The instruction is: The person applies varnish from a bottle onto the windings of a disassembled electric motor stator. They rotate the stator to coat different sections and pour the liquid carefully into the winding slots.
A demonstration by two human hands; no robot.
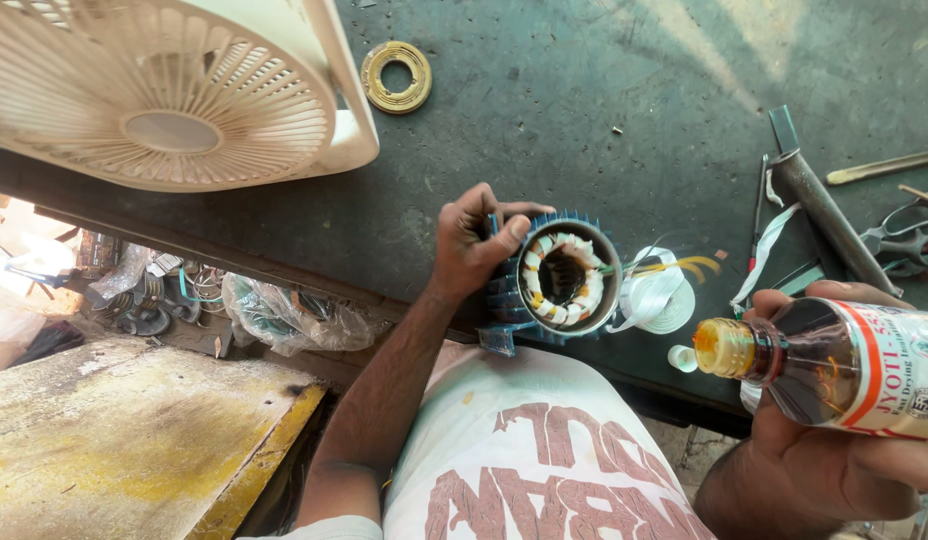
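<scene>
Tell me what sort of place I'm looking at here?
Probably a small electrical repair workshop for fans and motors. The left hand steadies a wound motor stator on a dark workbench, a fan guard lies nearby, and the right hand holds an open bottle of dark liquid.

Stator on bench edge, tape roll just right, fan behind left, bottle far right.

Left hand, frame centre: I have its fingers curled, clamped tight. Right hand, lower right: I have it cupped, thumb uppermost, gripping.
</scene>
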